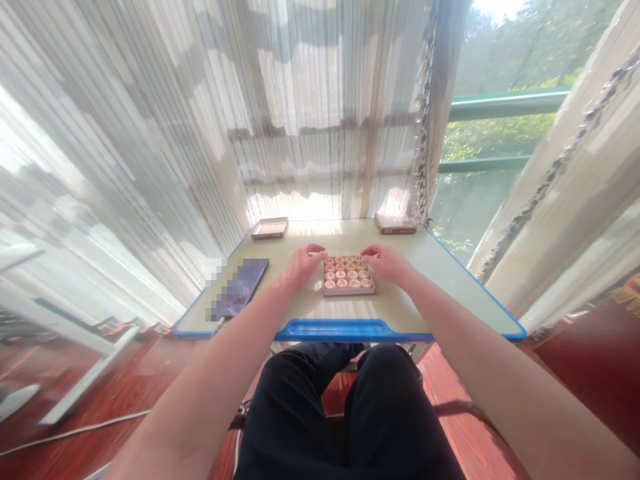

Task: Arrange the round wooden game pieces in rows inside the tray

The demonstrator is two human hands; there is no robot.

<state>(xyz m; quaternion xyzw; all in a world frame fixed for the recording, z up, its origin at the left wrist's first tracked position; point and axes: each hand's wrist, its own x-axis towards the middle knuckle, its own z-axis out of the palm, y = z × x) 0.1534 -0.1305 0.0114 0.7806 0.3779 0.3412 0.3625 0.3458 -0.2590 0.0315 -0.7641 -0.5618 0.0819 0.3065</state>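
Observation:
A shallow open box [349,291] of round Chinese chess pieces [341,275] sits flat on the table in front of me. The wooden discs lie in rows, and several carry red characters. At the box's far left corner is my left hand [304,263], its fingers curled and thumb against the edge. My right hand [387,261] mirrors it at the far right corner, fingertips bent onto the rim. Both hands grip the box between them; the undersides of the fingers are hidden.
The small table [450,300] has a blue edge and a blue pen groove [337,328]. A dark tablet [245,283], partly pixelated, lies at the left. A shallow tray [270,228] stands back left, a brown box [396,224] back right. Curtains [325,100] hang behind.

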